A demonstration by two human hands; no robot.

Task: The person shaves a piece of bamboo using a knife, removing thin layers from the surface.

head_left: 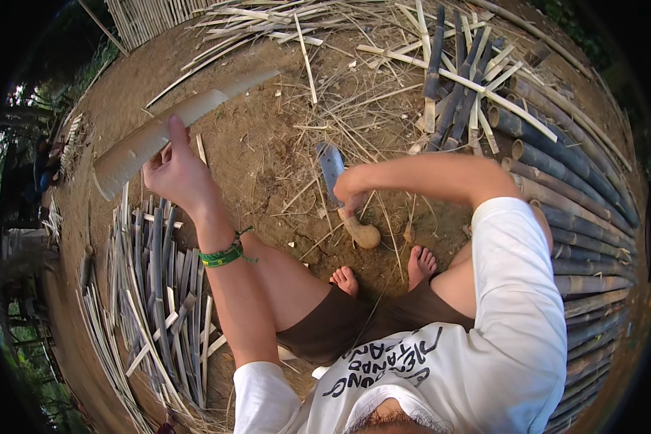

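Observation:
My left hand [177, 166] is closed on a half-round piece of split bamboo [152, 141], thumb pressed on its pale hollow inside. The piece points up and to the right, off the ground at the left. My right hand [351, 186] grips a machete [330, 163] in front of my feet. Its broad grey blade angles away from me, and the curved wooden handle end [364, 233] sticks out below my fist. Bamboo and blade are well apart.
Split bamboo strips [159, 289] lie heaped on the left. Whole bamboo poles [593, 286] are stacked along the right. More pale strips [477, 87] cross dark pieces at the far right. Thin shavings [362, 119] litter the bare dirt ahead.

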